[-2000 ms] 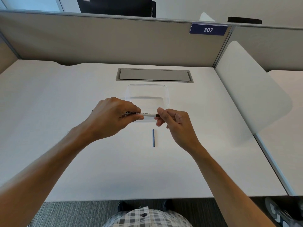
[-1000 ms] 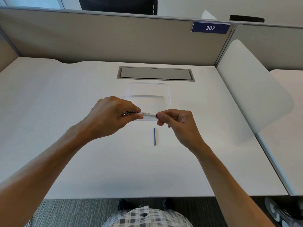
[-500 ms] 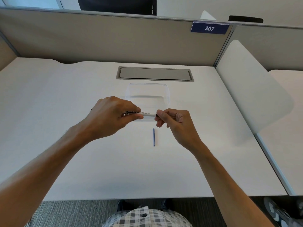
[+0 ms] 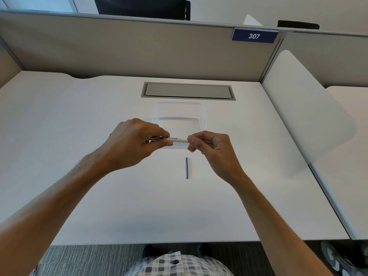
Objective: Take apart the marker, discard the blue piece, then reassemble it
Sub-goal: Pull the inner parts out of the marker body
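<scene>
Above counter (image 4: pixel 79 136): whiteboard marker (image 4: pixel 176 139) held level, before clear tray (image 4: pixel 203 116).
Left hand (image 4: pixel 135 144): fingers wrap barrel.
Right hand (image 4: pixel 209 148): fingers pinch end.
Blue piece (image 4: pixel 187 167): lying on counter, undiscarded.
Handling: light, stiff, smooth; grip barrel mid-length.

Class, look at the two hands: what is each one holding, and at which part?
Both hold the whiteboard marker: the left hand grips its left portion, and the right hand pinches its right end.

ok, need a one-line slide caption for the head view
Both hands hold the marker above the desk; blue piece lies below, near a clear tray.
</scene>
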`<move>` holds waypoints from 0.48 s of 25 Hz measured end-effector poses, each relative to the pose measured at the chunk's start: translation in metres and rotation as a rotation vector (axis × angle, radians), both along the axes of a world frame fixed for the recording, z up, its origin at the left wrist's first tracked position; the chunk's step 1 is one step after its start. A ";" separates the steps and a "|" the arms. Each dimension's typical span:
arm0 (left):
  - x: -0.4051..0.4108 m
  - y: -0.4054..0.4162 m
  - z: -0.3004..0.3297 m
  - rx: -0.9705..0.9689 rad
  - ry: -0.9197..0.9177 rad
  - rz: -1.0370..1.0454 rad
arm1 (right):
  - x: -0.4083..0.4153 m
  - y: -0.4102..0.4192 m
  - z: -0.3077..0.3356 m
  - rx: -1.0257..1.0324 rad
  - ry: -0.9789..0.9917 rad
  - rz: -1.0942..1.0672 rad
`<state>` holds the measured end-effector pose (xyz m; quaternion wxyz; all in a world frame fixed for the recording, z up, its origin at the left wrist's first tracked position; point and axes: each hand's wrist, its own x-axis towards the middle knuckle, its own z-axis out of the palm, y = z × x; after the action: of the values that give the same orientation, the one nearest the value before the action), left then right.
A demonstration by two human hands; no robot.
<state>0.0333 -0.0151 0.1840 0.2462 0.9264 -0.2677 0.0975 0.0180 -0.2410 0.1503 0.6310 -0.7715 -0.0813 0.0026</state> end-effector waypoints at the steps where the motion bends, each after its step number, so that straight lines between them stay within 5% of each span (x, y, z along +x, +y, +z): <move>1: 0.000 0.000 0.000 0.000 0.001 0.002 | -0.001 0.002 -0.001 -0.018 -0.003 0.002; 12: -0.001 -0.001 0.001 -0.038 0.006 0.010 | -0.001 -0.004 0.002 0.013 -0.016 0.031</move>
<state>0.0319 -0.0158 0.1854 0.2640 0.9231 -0.2607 0.1009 0.0172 -0.2454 0.1519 0.6353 -0.7659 -0.0984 0.0056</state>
